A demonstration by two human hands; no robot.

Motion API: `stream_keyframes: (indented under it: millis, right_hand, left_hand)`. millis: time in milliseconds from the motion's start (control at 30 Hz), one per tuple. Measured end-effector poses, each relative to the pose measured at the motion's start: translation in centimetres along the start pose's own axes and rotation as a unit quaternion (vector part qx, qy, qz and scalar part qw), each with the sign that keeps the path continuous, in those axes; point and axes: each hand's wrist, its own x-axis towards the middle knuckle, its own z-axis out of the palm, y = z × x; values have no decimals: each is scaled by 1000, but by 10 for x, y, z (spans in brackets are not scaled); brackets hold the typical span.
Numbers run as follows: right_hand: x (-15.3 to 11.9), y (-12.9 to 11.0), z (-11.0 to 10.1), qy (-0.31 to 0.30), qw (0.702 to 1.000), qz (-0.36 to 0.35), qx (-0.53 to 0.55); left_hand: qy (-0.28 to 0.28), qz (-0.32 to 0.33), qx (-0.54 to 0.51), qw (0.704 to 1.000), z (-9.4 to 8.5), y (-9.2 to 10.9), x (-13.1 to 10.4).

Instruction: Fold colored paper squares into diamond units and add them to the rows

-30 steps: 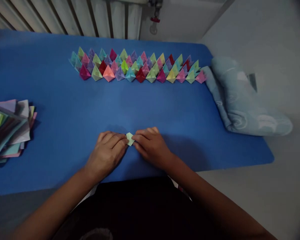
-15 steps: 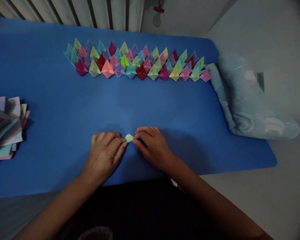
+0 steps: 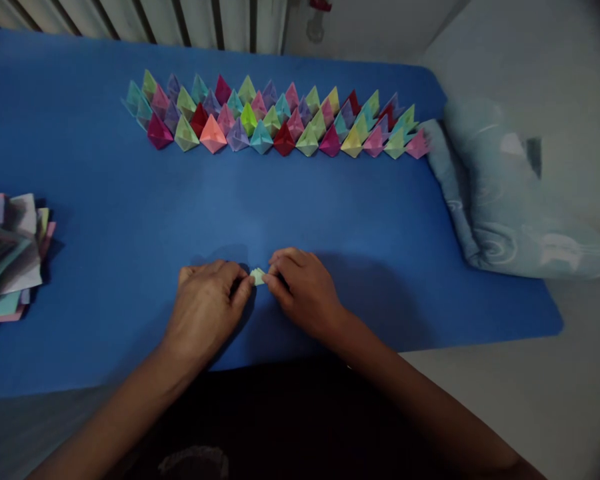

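Fingertips of the left hand (image 3: pixel 203 303) and right hand (image 3: pixel 307 291) cover the ends of the pale green paper (image 3: pixel 258 276), folds too tiny to read! The paper stack (image 3: pixel 20 273), cut off at left! The blanket (image 3: pixel 500 193) hides part of the right edge of the blue table (image 3: pixel 300 200); beyond the far edge, the radiator (image 3: pixel 197 21) is cropped.

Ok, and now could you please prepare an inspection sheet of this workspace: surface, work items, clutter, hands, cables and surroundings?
Surface: blue table, with rounded corners at its right end.
Work items: small pale green paper, folded, between the hands; colourful folded papers in close rows toward the far edge; loose paper pile at left, cut off by the picture edge.
Clutter: folded pale blue blanket at the right end, reaching past the table edge.
Hands: left hand and right hand pinch opposite sides of the small paper.
Cables: nothing seen.
Surroundings: radiator beyond the far edge; dim light.
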Motion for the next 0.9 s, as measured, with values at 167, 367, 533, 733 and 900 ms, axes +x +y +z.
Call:
stream_keyframes:
  millis: [167, 367, 533, 733, 900]
  right_hand:
    - [1, -1, -1, -8, 1000, 17, 2]
    - [6, -4, -7, -41, 999, 29, -1]
    - [8, -3, -8, -48, 998, 21, -17]
    - [0, 0, -6, -19, 999, 21, -32]
    - [0, 1, -11, -22, 999, 38, -6]
  left_hand:
    - [-12, -6, -1, 1000, -1, -3, 2]
    - [29, 54, 30, 998, 2, -5, -2]
    - [78, 202, 64, 974, 10, -6, -17]
    - [77, 213, 97, 969, 11, -6, -27]
    - [73, 205, 107, 970, 13, -10, -35]
